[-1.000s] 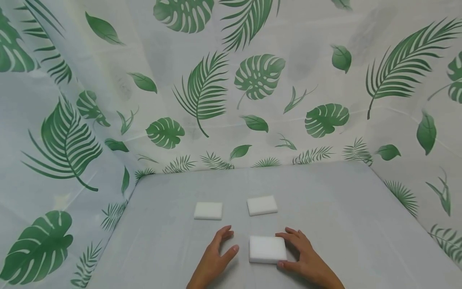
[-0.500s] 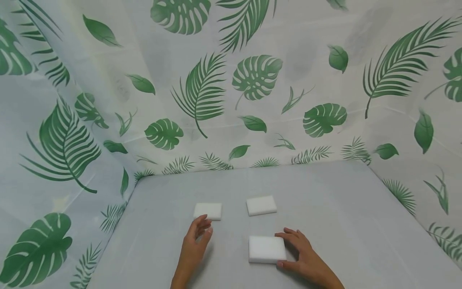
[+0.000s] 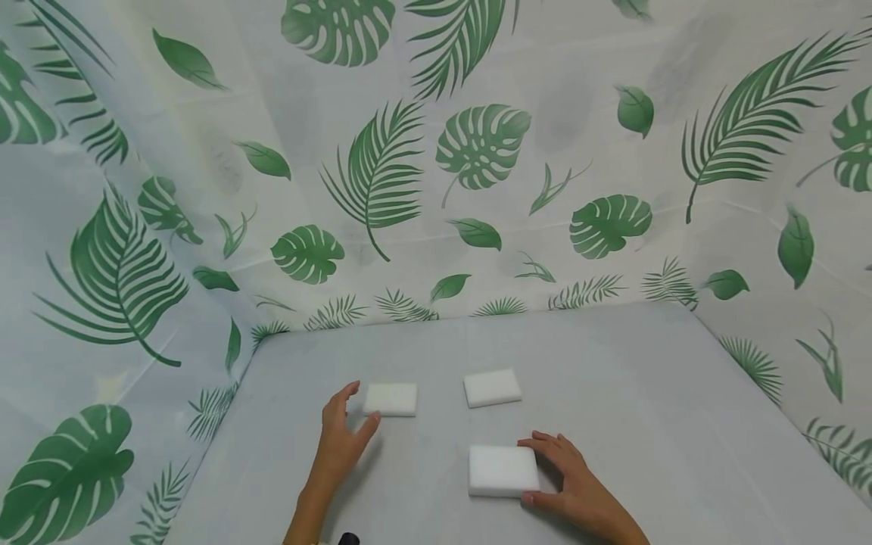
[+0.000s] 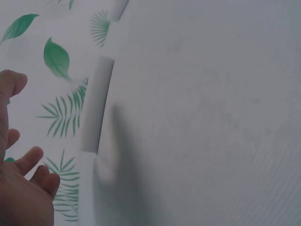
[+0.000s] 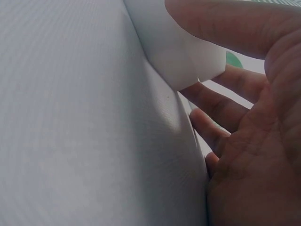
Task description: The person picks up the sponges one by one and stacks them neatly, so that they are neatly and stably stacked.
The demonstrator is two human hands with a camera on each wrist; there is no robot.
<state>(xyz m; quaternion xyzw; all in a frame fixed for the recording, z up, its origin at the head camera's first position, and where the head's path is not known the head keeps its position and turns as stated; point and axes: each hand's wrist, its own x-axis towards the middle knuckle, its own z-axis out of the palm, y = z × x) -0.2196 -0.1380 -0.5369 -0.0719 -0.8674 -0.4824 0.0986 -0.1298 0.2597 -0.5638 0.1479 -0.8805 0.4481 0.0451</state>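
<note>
Three white sponge blocks lie on the grey cloth. My right hand (image 3: 572, 484) holds the near, thicker sponge block (image 3: 502, 471) at its right end, thumb at the front and fingers at the back. In the right wrist view the thumb and fingers are around this white block (image 5: 174, 52); whether it is one piece or a stack I cannot tell. My left hand (image 3: 341, 439) is at the far-left sponge block (image 3: 391, 400), fingers spread to its left and thumb by its front left corner. Left wrist view shows the left hand (image 4: 26, 188) with nothing between its fingers. Another sponge block (image 3: 493, 388) lies farther right.
Pale grey cloth (image 3: 613, 378) covers the tabletop. White sheets with green leaf prints (image 3: 409, 174) rise at the back and both sides. A small dark object (image 3: 349, 539) shows at the bottom edge by the left wrist.
My left hand has moved left and forward, from beside the near block to the far-left block, and its thumb and fingers have spread. The right hand stays on the near block.
</note>
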